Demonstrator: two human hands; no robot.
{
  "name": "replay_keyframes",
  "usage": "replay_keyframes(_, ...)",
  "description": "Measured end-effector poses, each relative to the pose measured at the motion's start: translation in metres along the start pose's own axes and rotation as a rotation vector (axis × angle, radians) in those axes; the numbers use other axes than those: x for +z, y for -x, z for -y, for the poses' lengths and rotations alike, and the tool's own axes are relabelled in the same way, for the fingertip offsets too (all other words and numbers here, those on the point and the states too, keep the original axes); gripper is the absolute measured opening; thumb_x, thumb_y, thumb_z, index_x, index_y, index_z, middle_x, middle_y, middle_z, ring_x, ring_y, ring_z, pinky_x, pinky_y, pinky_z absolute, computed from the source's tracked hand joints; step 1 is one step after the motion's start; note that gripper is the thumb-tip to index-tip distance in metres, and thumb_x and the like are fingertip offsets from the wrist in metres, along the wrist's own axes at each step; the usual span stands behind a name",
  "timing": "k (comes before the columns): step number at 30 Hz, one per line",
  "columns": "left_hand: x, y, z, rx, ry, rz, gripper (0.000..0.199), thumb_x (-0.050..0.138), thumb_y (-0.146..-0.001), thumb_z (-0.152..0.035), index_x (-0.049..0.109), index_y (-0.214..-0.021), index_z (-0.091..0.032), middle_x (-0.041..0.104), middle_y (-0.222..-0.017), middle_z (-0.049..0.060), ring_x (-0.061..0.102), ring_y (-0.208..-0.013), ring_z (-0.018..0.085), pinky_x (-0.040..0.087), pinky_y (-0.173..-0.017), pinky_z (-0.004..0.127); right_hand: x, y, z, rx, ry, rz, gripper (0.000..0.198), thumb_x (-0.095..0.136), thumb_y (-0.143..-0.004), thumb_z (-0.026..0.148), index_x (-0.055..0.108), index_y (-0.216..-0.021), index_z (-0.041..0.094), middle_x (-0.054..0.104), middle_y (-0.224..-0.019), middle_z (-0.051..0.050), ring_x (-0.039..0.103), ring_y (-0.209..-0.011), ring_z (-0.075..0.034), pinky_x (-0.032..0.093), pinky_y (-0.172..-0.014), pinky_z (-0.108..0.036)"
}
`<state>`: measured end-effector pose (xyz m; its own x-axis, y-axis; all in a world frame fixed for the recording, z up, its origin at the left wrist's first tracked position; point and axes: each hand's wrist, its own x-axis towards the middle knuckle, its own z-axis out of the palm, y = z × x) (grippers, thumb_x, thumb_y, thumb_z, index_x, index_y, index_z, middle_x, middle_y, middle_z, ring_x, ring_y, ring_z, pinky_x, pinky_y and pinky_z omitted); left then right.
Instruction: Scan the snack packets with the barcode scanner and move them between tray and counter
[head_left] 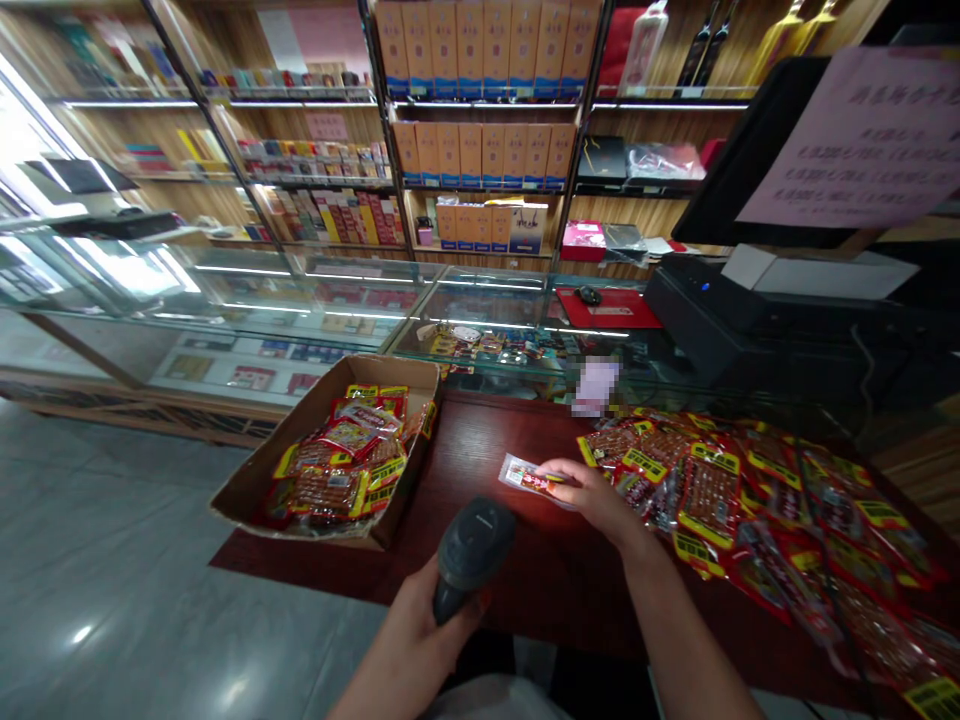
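My left hand (427, 630) is wrapped round the handle of a dark handheld barcode scanner (478, 540), its head tilted over the table in front of me. A small red and clear snack packet (523, 474) lies on the dark red table, under the fingers of my right hand (585, 492). Those fingers are closed on its right end, which they partly cover. Right of this hand spreads a pile of red and yellow snack packets (709, 490). On the left, an open cardboard box (386, 535) holds several similar packets (326, 490).
Behind the table (480, 430) runs a glass display counter (337, 285) with goods inside. A monitor (750, 150) bearing a paper notice stands over a dark machine (750, 320) at right. A blurred-out phone-like object (596, 388) sits at the table's back. Shelves of boxes (480, 50) line the wall.
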<state>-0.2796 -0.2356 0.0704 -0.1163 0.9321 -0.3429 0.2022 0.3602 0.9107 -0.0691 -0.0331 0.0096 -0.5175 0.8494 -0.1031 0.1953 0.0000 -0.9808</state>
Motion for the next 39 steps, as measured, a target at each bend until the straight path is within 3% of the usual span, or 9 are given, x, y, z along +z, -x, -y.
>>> replay_keyframes(11,-0.016,0.017,-0.016,0.057,-0.042,-0.045,0.021,0.065,-0.087,-0.037,0.067,-0.086,-0.016,0.055,-0.069,-0.002,0.045,-0.061,0.013,0.041,-0.057,0.023,-0.005,-0.009,-0.009,0.031,0.019,-0.038,0.028,0.074,-0.073,0.034,0.081,-0.097,0.023,0.081,-0.104,-0.004,0.070,-0.103,-0.028,0.049,-0.095,-0.040)
replay_keyframes(17,-0.006,0.002,-0.002,-0.024,0.012,0.012,0.026,0.063,-0.090,-0.040,0.063,-0.099,-0.016,0.047,-0.058,-0.007,0.043,-0.049,0.011,0.033,-0.046,0.021,-0.005,-0.007,-0.005,0.029,0.011,-0.022,0.027,0.073,-0.071,0.032,0.081,-0.095,0.023,0.081,-0.101,-0.004,0.071,-0.098,-0.028,0.051,-0.090,-0.040)
replay_keyframes(23,0.001,-0.013,0.000,0.002,0.022,-0.014,0.025,0.064,-0.089,-0.039,0.061,-0.101,-0.017,0.046,-0.054,-0.010,0.043,-0.045,0.010,0.033,-0.045,0.021,-0.003,-0.001,-0.006,0.052,-0.017,-0.004,0.028,0.073,-0.070,0.032,0.082,-0.095,0.024,0.080,-0.096,-0.002,0.070,-0.089,-0.025,0.053,-0.077,-0.036)
replay_keyframes(29,0.008,-0.021,-0.003,-0.011,0.053,0.004,0.028,0.064,-0.088,-0.041,0.059,-0.101,-0.016,0.048,-0.055,-0.009,0.044,-0.044,0.010,0.034,-0.044,0.022,0.000,0.000,-0.004,0.043,-0.061,0.010,0.025,0.077,-0.071,0.034,0.081,-0.093,0.023,0.079,-0.097,-0.002,0.070,-0.092,-0.025,0.053,-0.083,-0.036)
replay_keyframes(39,0.009,-0.023,-0.005,0.009,0.054,-0.030,0.024,0.065,-0.088,-0.039,0.062,-0.096,-0.017,0.050,-0.054,-0.008,0.044,-0.046,0.010,0.032,-0.048,0.023,0.003,0.001,0.001,0.026,-0.077,0.052,0.024,0.078,-0.072,0.037,0.080,-0.091,0.023,0.079,-0.094,-0.002,0.070,-0.088,-0.024,0.054,-0.080,-0.035)
